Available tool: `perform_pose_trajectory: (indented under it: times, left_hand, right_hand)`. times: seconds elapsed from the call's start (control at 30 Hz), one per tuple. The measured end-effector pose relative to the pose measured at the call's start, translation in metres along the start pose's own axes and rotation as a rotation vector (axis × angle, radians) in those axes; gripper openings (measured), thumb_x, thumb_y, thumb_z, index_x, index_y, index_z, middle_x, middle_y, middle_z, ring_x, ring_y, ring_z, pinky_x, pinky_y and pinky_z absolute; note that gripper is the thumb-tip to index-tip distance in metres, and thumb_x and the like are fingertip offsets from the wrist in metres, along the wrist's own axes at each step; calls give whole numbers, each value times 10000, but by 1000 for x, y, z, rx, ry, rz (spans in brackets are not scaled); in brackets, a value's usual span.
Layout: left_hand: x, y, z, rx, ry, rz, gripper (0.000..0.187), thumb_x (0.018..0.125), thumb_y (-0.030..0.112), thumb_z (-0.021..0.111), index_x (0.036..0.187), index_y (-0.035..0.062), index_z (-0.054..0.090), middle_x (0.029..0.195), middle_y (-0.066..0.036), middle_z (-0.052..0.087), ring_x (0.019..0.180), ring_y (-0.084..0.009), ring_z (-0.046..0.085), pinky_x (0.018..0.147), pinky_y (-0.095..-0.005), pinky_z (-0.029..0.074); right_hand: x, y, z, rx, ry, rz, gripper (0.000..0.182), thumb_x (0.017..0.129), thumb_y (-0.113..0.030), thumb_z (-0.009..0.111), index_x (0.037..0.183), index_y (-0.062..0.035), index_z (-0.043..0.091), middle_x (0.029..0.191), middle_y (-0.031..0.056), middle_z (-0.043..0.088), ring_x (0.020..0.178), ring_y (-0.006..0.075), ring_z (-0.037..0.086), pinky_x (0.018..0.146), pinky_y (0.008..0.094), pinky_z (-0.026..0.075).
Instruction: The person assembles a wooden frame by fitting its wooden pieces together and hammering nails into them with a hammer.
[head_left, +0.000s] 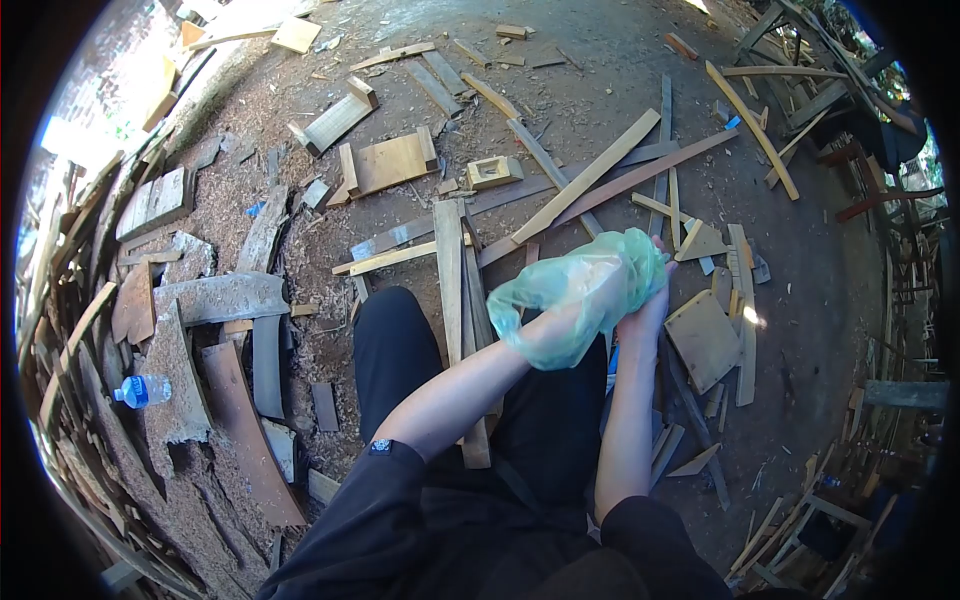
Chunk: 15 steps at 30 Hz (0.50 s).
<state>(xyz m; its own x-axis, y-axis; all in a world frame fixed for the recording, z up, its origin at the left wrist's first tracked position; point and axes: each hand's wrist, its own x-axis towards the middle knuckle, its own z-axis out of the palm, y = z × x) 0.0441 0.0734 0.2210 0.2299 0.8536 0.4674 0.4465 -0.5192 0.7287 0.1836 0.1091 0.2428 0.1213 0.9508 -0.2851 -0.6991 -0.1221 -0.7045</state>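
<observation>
The left hand [560, 325] sits inside a translucent green plastic bag [580, 285], its fingers shrouded, so whether they clench cannot be told. The right hand [645, 310] clenches the bag's bunched end at 3 o'clock. Nothing else shows in the bag; no writing is legible. At 9 o'clock, well apart, a blue-capped water bottle [142, 390] lies among bark slabs. Wood offcuts [385, 162] scatter toward 12 o'clock.
</observation>
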Motion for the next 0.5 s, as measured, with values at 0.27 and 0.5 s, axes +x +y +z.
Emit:
perform_pose_trajectory:
  times: [0.27,0.5]
  left_hand:
    - [46,-12,8,-84,-31,-103,270,987,246,660,1172,51,676,1042,-127,716,947,-245,686,830,-398,548]
    - [-22,-12,-25,-162,-72,-205,264,1000,247,647,1163,42,681,1046,-128,715,929,-227,682,820,-385,548]
  right_hand:
    - [8,0,0,-39,-144,12,567,1146,-488,260,1556,-137,432,1605,143,466,1487,349,434,1227,536,376]
    - [18,5,-2,-74,-92,177,508,1140,-429,376,1480,-85,530,1475,119,592,1363,291,564,1157,485,443]
